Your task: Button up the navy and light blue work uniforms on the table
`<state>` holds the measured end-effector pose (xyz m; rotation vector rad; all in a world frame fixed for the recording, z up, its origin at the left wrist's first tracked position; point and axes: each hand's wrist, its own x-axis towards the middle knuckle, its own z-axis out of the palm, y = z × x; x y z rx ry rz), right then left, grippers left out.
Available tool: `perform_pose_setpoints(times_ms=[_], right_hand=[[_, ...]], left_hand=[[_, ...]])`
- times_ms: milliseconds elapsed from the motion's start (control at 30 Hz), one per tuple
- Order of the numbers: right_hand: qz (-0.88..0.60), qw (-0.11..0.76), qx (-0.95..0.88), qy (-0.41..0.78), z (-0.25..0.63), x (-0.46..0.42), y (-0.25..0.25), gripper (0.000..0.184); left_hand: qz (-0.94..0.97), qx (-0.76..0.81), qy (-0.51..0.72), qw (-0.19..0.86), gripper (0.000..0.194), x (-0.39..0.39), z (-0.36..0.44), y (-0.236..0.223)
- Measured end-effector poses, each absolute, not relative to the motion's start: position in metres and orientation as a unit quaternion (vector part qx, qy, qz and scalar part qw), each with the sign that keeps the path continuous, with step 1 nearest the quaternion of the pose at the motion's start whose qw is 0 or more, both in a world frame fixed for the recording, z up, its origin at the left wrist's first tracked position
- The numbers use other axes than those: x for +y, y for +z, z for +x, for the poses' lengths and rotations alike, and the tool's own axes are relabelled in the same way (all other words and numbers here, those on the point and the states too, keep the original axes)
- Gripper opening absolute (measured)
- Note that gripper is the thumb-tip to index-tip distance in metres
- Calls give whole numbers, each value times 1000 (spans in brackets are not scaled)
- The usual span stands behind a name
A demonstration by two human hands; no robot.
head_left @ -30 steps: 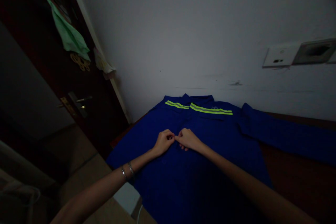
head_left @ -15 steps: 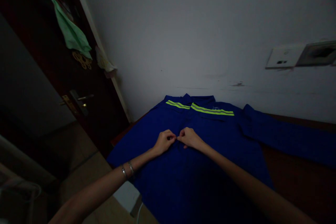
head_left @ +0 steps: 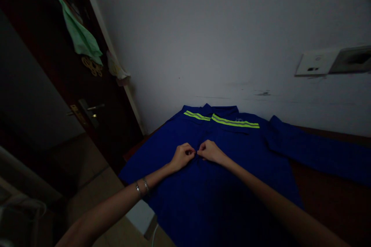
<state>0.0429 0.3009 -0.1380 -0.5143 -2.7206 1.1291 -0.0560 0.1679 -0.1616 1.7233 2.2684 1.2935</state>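
A blue work jacket (head_left: pixel 179 197) lies spread out, front side up, with its collar toward the wall. Yellow-green reflective strips (head_left: pixel 236 122) with a grey line cross its chest. At the front opening, below the strips, my left hand (head_left: pixel 183 156) pinches the jacket's edge between thumb and fingertips. Just beside it my right hand (head_left: pixel 211 151) pinches the cloth too, the fingertips of both almost touching. Whether a button sits between the fingers is too small and dark to tell. One sleeve stretches out to the right.
Under the jacket is a dark reddish-brown table (head_left: pixel 324 200) against a pale wall (head_left: pixel 203 38). Wall sockets (head_left: pixel 314 63) are at the right. A dark door (head_left: pixel 110 112) with a metal handle and a hanging green cloth (head_left: pixel 82 40) stands at the left. A white box (head_left: pixel 140 216) is below.
Both hands stay at the same spot on the jacket front, with only slight finger movement. The whole view has shifted a few pixels.
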Motion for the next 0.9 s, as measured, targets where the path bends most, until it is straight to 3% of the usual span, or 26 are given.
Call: perform_pose_setpoints(times_ms=[200,533,900], right_hand=[[-151,109,-926,329,44,301,-134,16],[-155,103,-916,356,44,306,-134,17],[-202,74,-813,541,41,313,-137,16]], left_hand=[[553,724,412,6,14,169,-58,-163],[559,721,408,10,13,168,-60,-160],[546,722,424,39,13,169,-66,-160]])
